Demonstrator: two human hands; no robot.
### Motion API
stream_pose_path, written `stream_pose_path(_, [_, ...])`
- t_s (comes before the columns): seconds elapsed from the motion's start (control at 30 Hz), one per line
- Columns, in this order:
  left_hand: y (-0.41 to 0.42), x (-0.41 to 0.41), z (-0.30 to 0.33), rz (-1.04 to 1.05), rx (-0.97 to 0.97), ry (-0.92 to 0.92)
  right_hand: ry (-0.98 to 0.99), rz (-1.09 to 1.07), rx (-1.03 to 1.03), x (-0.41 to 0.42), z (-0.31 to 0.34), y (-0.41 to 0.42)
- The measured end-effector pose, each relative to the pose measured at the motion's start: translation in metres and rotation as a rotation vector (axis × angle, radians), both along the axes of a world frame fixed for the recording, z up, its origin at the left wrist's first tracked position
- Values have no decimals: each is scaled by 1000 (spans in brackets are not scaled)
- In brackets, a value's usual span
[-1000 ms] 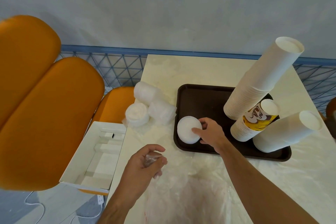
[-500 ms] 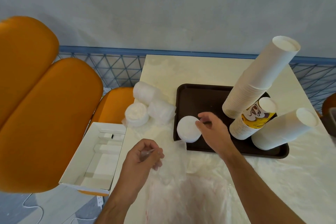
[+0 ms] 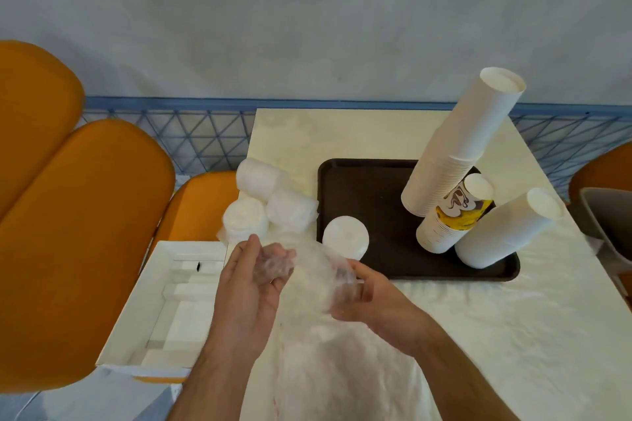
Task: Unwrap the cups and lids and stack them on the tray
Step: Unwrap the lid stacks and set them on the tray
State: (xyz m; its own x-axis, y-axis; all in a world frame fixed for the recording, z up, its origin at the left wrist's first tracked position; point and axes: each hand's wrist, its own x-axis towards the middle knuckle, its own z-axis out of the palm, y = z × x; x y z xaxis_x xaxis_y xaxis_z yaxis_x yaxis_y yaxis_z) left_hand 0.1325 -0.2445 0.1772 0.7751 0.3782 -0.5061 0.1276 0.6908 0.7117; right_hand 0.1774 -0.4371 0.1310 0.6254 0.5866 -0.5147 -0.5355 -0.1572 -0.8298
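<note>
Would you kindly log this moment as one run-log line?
both hands: left hand and right hand hold clear wrap | lid stack on tray | wrapped lids beside tray

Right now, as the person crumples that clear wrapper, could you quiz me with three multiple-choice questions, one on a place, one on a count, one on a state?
1. Where is the stack of white plastic lids?
A. near-left corner of the dark brown tray
B. in the white cardboard box
C. on the orange chair

2. How many stacks of paper cups stand on the tray?
A. one
B. three
C. five

3. What do both hands hold?
A. a cup
B. nothing
C. the clear plastic wrapper

Answers: 1 A, the lids sit inside the tray's rim. 2 B, two white stacks and one printed yellow stack. 3 C, the left hand and right hand grip the film.
</note>
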Motion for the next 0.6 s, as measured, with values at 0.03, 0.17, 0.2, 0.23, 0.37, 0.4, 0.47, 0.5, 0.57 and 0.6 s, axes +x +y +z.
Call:
stream_pose_path(0.03, [3,-1,-1,4,-15,-6,-11,-35,2,-1,2,1])
stream_pose_path(0.17, [18,-5,-6,17,52,0,133,-517,255,3,2,-2])
stream_pose_path(0.2, [21,-7,-6,7,115,14,163,-636,317,5,3,-3])
stream_pose_path(0.23, [24,-9,-7,-9,187,32,178,-725,362,6,4,-4])
stream_pose_path(0.37, [34,-18,-8,-183,363,134,37,-859,338,2,14,-3])
stream_pose_path(0.4, [35,-19,-8,-279,356,162,-16,-859,298,2,17,-3])
stream_pose_path(0.47, [36,-22,-7,-487,294,192,-125,-844,219,-1,23,-3])
stream_pose_path(0.5, [35,-23,-6,-559,266,198,-172,-830,185,-1,25,-3])
stream_pose_path(0.57, [31,-22,-4,-609,266,175,-237,-828,138,-4,27,-6])
stream_pose_path(0.6, [28,-21,-4,-592,283,147,-254,-835,118,-5,27,-8])
